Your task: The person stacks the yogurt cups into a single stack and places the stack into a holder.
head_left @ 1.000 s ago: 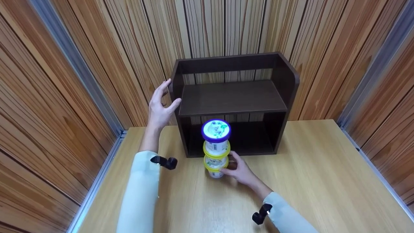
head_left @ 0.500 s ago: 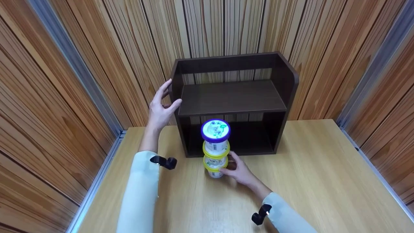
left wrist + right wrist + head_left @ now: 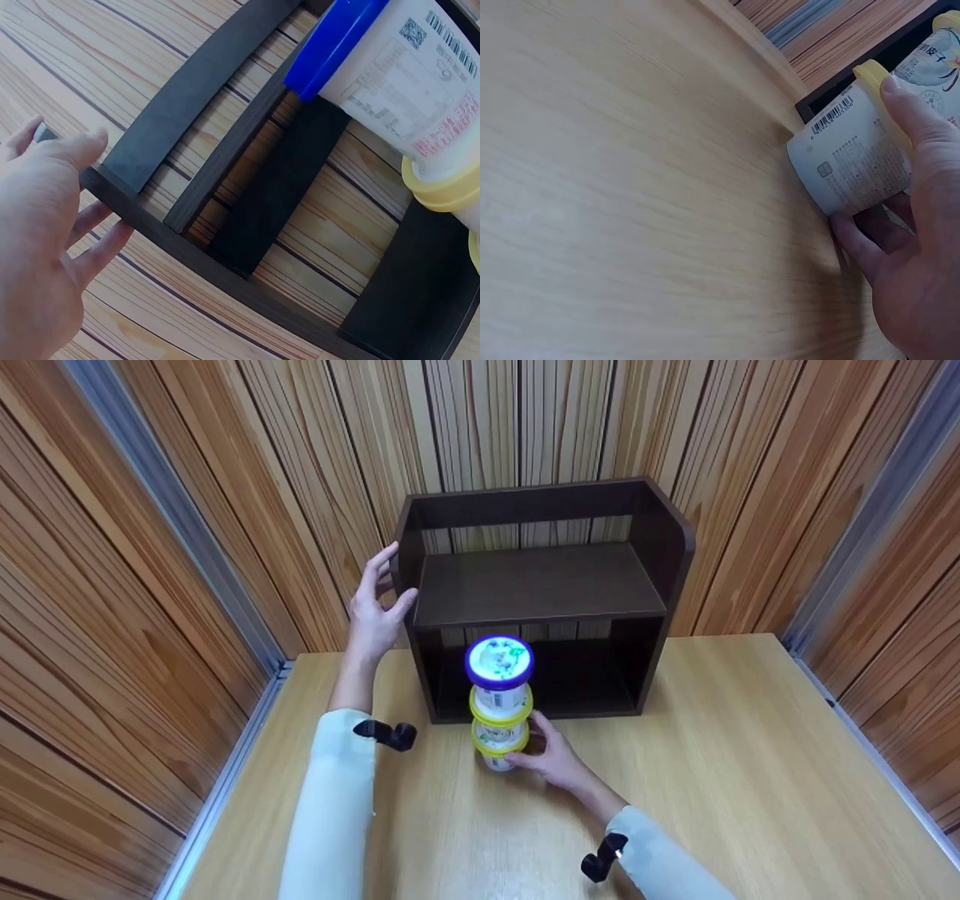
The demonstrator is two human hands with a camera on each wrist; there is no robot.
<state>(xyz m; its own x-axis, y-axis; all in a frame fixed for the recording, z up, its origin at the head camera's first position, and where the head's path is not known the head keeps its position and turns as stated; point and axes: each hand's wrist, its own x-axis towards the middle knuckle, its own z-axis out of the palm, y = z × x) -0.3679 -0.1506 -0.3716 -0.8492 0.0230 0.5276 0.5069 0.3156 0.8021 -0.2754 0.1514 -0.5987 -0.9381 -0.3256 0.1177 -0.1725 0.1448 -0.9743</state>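
Three white tubs stand stacked in front of a dark brown shelf unit. The top tub has a blue lid; the middle tub and the bottom tub have yellow lids. My right hand holds the bottom tub from the right, thumb at its yellow lid and fingers reaching round low on its far side. With my left hand I hold the unit's left side panel, thumb on one face and fingers on the other.
The unit has an upper shelf and a lower compartment behind the stack. It stands on a light wooden table, against wood-panelled walls. Metal rails run along the table's sides.
Nearly nothing differs. Both hands keep their hold, and the stack stays in the same place. The left forearm has shifted slightly to the right.
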